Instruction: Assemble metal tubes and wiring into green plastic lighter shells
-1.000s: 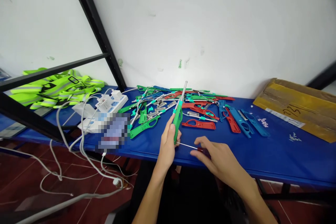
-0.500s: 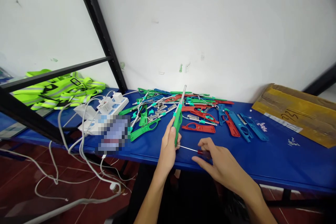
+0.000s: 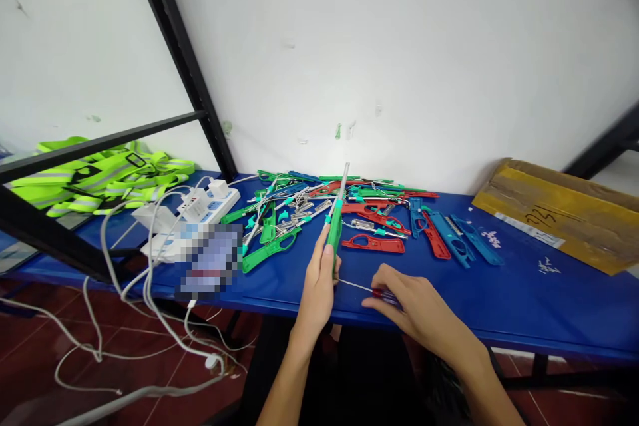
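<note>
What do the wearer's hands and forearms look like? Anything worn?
The bare left hand and bare right hand show no gloves or rings. The sleeveless left forearm and right forearm show no watch, cables or markings. Black clothing seems to cover the lap.

My remote feed: 1 head-worn cam, facing fwd & angled down. L hand [image 3: 319,273] & R hand [image 3: 414,303] at close range, approx. ctr, lower half, seen from behind/above. Wide FOV: I get blue bench [image 3: 524,306] L to R across mid-frame, white wall [image 3: 424,46] beyond filling most of upper half, red floor [image 3: 40,323] btm L.
</note>
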### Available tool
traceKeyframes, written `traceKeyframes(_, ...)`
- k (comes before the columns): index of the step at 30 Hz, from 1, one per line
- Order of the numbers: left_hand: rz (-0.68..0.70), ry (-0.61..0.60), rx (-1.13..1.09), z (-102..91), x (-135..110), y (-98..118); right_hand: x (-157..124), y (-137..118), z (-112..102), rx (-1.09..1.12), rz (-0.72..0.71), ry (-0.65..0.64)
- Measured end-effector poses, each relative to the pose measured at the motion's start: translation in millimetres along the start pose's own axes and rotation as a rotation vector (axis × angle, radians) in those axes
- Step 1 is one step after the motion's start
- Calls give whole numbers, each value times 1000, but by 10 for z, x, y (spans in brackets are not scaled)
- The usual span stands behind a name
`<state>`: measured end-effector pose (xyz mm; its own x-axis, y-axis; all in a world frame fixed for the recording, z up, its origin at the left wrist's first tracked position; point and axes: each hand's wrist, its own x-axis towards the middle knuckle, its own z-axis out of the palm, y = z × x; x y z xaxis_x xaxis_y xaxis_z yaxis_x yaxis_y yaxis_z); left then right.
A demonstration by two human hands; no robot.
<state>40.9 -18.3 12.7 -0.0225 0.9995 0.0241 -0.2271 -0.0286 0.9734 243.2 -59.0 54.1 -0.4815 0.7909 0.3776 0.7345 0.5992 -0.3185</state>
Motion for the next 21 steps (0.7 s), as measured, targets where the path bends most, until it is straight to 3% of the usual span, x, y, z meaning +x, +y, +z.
traceKeyframes(6,9,-7,-37,-6,11,1,30,38,88,-166,-67,122)
traceKeyframes(15,-21,-16,-42,-1,14,17,44,6,83,-304,-217,127)
traceKeyframes(21,-29,-23,-58,0,11,44,5,4,91,-330,-205,146)
